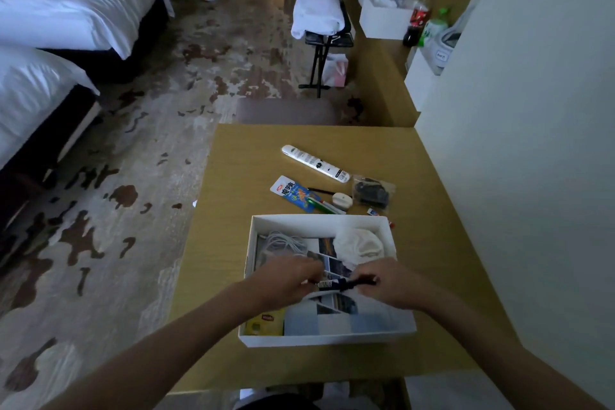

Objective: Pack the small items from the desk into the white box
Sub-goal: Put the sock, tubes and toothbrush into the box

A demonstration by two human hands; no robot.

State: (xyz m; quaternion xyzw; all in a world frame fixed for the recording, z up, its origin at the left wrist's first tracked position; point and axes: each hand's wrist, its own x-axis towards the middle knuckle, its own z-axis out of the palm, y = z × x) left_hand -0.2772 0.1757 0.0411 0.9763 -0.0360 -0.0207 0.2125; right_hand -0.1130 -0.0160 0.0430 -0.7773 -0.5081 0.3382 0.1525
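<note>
The white box [253,233] lies open on the wooden desk [239,176]. Inside it are a coiled white cable [283,241], a white cap [361,243], printed photo cards [336,306] and a yellow packet [263,323]. Over the box, my left hand [289,280] and my right hand [387,283] together grip a small black folding comb [339,285], one at each end. Beyond the box, on the desk, lie a white remote [314,163], a blue snack pouch [294,193], a green-and-white pen [324,206], a small white oval case [342,200] and a clear bag of black items [372,191].
A white wall [532,143] runs along the desk's right side. A chair back [288,111] stands at the desk's far edge. Two beds [50,27] are on the left, a luggage rack with white towels [319,10] farther back, bottles and boxes on a side counter [386,53].
</note>
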